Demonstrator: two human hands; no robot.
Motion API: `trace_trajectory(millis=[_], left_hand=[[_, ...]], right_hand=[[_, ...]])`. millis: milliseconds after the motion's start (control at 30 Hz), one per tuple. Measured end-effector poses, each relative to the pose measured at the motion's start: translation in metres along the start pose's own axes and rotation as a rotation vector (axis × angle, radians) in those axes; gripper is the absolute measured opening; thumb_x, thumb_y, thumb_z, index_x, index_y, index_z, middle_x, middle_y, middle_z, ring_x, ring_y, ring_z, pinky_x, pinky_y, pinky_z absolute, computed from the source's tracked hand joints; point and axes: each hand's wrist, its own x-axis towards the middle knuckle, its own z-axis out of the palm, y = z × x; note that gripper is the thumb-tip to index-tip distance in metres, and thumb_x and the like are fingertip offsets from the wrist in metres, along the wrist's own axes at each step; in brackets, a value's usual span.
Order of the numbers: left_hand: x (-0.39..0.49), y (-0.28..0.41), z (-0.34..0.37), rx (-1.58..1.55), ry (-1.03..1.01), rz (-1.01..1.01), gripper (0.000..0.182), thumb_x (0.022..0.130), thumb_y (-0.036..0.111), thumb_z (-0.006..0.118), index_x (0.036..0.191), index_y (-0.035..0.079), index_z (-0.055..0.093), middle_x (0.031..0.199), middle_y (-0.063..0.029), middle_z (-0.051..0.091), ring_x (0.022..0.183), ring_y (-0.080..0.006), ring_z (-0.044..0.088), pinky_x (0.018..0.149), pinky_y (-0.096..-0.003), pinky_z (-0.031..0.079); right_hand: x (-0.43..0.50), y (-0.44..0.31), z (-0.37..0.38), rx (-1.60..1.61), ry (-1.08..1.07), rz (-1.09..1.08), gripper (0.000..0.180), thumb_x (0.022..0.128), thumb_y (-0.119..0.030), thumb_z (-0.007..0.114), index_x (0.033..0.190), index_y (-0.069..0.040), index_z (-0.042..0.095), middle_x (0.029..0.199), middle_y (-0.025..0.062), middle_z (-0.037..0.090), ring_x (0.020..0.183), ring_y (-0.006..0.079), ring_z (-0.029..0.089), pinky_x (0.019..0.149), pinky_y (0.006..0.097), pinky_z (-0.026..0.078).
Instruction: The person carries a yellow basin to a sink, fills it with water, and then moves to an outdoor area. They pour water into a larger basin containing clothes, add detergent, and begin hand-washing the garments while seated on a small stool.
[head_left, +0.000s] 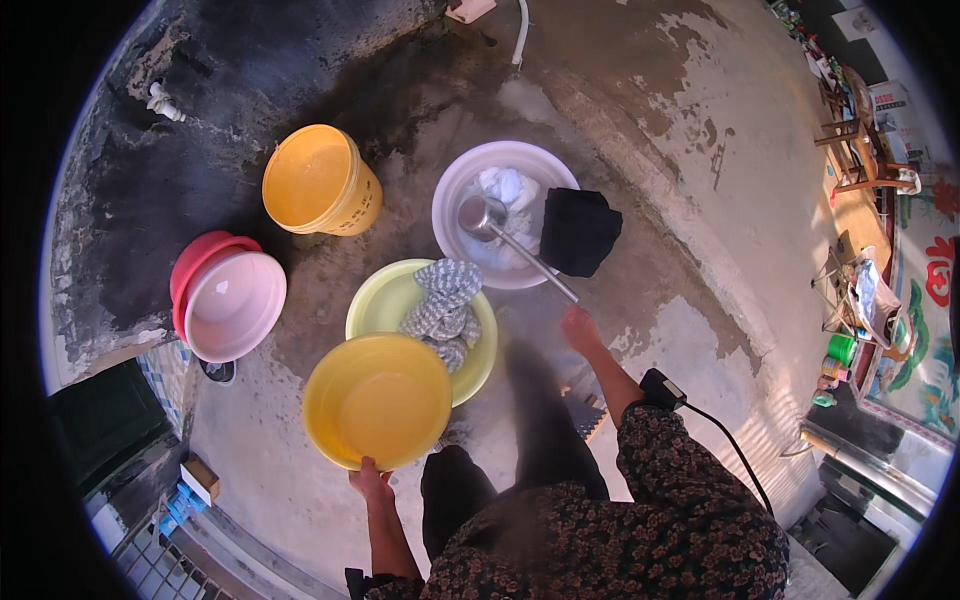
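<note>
My left hand (370, 480) grips the near rim of a yellow plastic basin (379, 401), tilted so its bare inside shows. The basin partly covers a pale green basin (379, 296) holding a bunched grey-and-white patterned cloth (442, 315). My right hand (580, 330) is just below the handle end of a metal ladle (480, 217); whether they touch and how its fingers are set cannot be made out. The ladle's bowl lies inside a pale lilac basin (450, 247) with wet white cloths (510, 187). Folded black cloth (581, 231) hangs over that basin's right rim.
A tall yellow bucket (311, 180) stands by the dark wall (217, 45). A pink basin (236, 307) leans against a red basin (180, 285) at left. A white hose (523, 34) ends at the top. A low concrete ridge (660, 172) crosses the wet floor on the right.
</note>
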Motion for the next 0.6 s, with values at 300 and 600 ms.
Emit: trace_trajectory(millis=[300,600], left_hand=[[0.006,-0.017,0.070,-0.264,-0.267,-0.324,0.055,0.089,0.016,0.051,0.139,0.005,0.031,0.130,-0.0158,0.047,0.117,-0.0329,0.052,0.091,-0.0496,0.050],[0.005,-0.076,0.060,-0.381,-0.283,-0.629,0.054,0.085,0.009,0.043,0.137,0.002,0.030,0.133,-0.0185,0.044,0.123,-0.0369,0.047,0.098,-0.0547,0.045]], right_hand=[[0.104,0.044,0.060,0.026,-0.147,0.407,0.051,0.077,-0.029,0.059,0.122,-0.007,0.048,0.118,0.0169,0.056,0.114,0.0386,0.052,0.096,0.0565,0.039],[0.129,0.008,0.091,-0.005,-0.235,0.491,0.048,0.079,-0.030,0.062,0.119,-0.009,0.045,0.110,0.0187,0.061,0.104,0.0397,0.058,0.087,0.0553,0.044]])
